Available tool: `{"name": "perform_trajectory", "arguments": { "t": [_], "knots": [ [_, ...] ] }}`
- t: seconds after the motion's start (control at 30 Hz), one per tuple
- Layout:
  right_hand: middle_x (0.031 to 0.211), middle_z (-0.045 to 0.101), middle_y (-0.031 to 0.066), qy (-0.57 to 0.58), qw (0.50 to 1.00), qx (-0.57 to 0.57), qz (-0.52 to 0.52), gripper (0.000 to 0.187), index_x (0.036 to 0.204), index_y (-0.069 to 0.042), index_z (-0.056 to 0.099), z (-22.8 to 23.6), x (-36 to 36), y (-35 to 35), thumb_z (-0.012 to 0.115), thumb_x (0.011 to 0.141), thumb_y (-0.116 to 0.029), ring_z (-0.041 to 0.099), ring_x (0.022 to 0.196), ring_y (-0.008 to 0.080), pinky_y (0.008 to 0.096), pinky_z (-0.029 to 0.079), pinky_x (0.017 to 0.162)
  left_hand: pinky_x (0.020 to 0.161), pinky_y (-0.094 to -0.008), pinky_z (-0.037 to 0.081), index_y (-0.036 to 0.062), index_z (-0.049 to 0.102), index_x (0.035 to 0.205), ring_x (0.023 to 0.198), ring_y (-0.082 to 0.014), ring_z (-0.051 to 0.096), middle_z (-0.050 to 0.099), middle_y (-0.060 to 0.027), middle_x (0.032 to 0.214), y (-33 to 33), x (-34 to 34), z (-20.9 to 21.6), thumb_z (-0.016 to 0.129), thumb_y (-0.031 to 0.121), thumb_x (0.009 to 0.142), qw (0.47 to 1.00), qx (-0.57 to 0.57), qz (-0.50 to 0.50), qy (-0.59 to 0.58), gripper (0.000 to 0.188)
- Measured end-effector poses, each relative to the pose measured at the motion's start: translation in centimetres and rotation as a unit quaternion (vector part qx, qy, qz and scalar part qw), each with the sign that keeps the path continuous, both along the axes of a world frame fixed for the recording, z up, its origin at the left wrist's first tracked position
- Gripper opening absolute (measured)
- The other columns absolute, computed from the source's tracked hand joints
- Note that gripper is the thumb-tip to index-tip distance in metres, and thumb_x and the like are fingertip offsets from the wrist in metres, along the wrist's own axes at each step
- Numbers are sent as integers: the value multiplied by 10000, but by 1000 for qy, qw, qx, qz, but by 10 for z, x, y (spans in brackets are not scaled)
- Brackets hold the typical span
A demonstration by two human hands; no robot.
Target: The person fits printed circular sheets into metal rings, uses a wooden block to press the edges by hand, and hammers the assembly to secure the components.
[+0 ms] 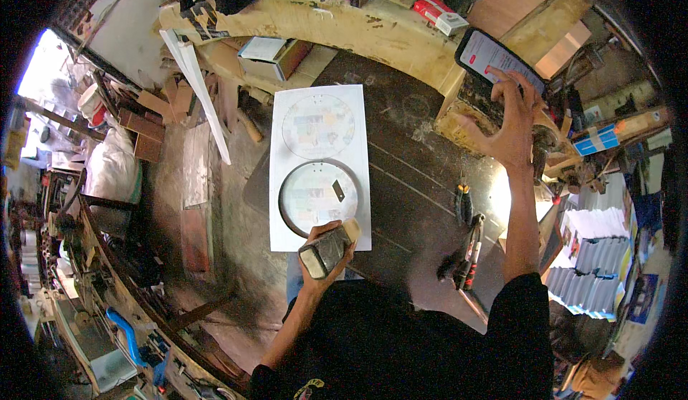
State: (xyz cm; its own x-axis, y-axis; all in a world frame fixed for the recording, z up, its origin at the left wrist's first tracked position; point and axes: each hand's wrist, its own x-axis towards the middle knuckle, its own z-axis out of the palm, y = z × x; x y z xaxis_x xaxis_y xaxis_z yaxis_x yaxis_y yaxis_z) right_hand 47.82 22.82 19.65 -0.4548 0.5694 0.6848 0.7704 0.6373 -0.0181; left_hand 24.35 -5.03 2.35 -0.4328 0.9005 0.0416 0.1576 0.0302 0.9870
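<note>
My left hand [316, 284] is closed round a dark block [324, 254] with pale ends, at the near edge of a white sheet [320, 155]. The block's exact kind is unclear. Two circles with faint coloured patches mark the sheet. A thin dark ring [282, 206] lies round the lower circle, and inside it is a small dark plate [338, 191] with holes. At the upper right, my right hand [510, 131] reaches to a phone [499, 59] with a lit screen. Its fingers are spread, the tips at the screen, and it holds nothing.
Black-handled pliers [464, 199] and another tool with red-and-black handles [471, 256] lie right of the sheet. A red-and-white packet [440, 16] and an open cardboard box [276, 57] sit at the back. White strips [197, 95] lean at the left.
</note>
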Motion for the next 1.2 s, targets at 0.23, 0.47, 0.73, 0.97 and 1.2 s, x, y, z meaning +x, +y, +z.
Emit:
{"name": "perform_trajectory", "arguments": {
  "t": [0.23,0.47,0.73,0.97,1.2],
  "knots": [
    [1051,533,89,5,1000,-1,15,828,1288,-142,486,-4,-3,4,820,606,-470,412,1184,333,549,282,1010,815,-322,528,9,538,1193,977,-194,628,617,-134,1133,-13,5,-18,831,108,723,999,38,4,-12,563],
    [1251,569,64,83,994,22,73,579,1058,-99,532,-5,2,4,819,627,-358,406,1223,311,503,247,1038,878,-317,508,-38,493,1288,1058,-204,600,578,-178,1230,-55,-10,24,798,158,752,991,-98,30,-83,647],
    [860,630,96,161,962,-6,220,210,886,-73,596,-45,-26,-47,724,750,-168,596,919,285,422,443,828,823,-336,585,-86,486,1253,1011,-251,646,581,-222,1213,-93,-38,35,637,-4,849,945,-260,66,-184,439],
    [639,641,95,-27,850,-516,101,240,789,-36,611,-207,-23,-136,678,889,-244,638,560,232,360,501,539,923,-357,491,-56,524,1234,1039,-277,608,618,-190,1147,-154,-61,-11,537,262,933,807,68,303,-502,438],
    [645,647,124,38,842,-535,-48,288,796,-79,590,-213,46,-199,661,878,-346,669,627,331,434,520,559,1082,-385,382,-92,427,1346,1261,-291,488,534,-207,1304,-146,-105,-46,577,196,914,836,-71,217,-499,540]
  ]
}}
